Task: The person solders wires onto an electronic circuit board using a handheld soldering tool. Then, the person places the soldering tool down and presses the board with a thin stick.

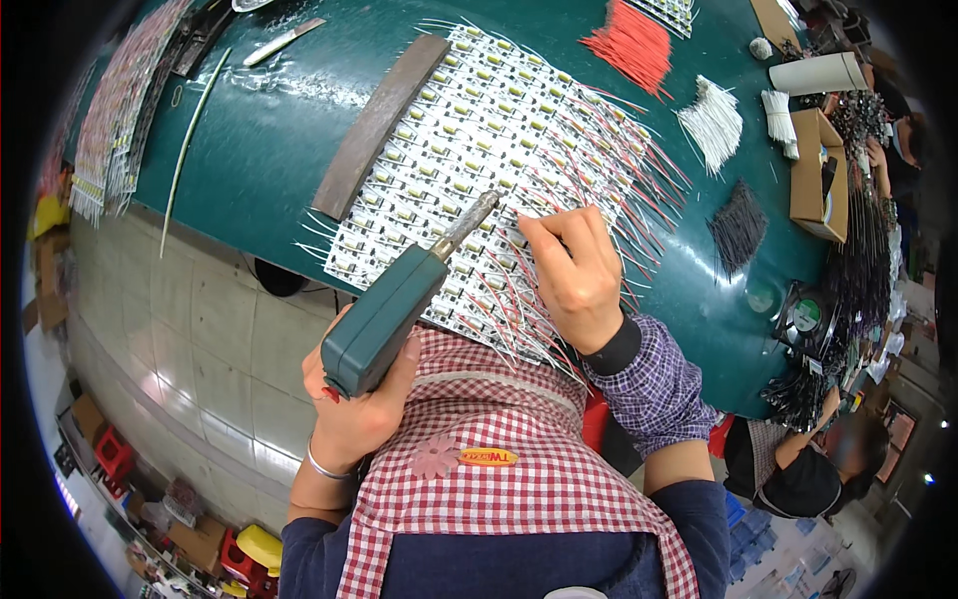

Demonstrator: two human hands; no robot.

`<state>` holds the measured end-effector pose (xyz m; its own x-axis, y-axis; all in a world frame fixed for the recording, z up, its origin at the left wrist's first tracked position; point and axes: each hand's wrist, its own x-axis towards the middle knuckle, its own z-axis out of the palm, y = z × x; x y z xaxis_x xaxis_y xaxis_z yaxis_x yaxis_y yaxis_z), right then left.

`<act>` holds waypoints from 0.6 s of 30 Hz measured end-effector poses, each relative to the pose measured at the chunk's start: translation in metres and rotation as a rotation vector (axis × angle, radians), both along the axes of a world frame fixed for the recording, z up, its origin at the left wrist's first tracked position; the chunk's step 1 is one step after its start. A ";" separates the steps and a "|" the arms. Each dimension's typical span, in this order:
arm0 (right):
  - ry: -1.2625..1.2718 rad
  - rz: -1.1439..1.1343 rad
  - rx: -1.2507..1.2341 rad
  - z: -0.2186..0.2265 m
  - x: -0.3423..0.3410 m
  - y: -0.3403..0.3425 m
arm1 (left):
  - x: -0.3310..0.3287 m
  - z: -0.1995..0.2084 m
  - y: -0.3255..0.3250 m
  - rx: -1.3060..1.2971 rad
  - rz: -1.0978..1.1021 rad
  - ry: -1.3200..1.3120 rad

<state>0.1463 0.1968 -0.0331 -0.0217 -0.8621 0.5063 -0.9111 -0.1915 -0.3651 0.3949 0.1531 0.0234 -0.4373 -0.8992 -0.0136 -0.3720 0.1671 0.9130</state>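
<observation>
My left hand [361, 409] is wrapped round the handle of a dark green soldering gun [384, 321]. The gun's metal tip [486, 203] points up and to the right, over a panel of small white circuit boards [439, 200] with yellowish parts. Just right of that tip, my right hand [577, 275] is closed in a pinch at the boards' surface, on what looks like a thin wire, mostly hidden by the fingers. Red and white wires [639, 190] stick out from the boards along the right side and near edge.
A flat dark bar [384, 125] lies along the panel's left edge on the green table [259, 190]. Bundles of red wires [634, 45], white wires [714, 122] and black wires [738, 228] lie to the right, near a cardboard box [818, 180]. Other people sit at far right.
</observation>
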 end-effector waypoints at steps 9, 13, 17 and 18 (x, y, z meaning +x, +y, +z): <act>0.022 0.005 0.033 -0.004 0.002 0.002 | 0.005 -0.005 0.002 -0.017 -0.057 -0.021; 0.031 0.008 0.038 -0.005 0.003 0.002 | 0.003 -0.006 0.004 0.054 -0.054 -0.028; 0.062 0.006 0.037 -0.005 0.003 0.001 | 0.002 -0.010 0.005 0.095 -0.016 0.006; 0.074 0.006 0.034 -0.005 0.004 0.000 | 0.001 -0.009 0.005 0.095 -0.019 0.001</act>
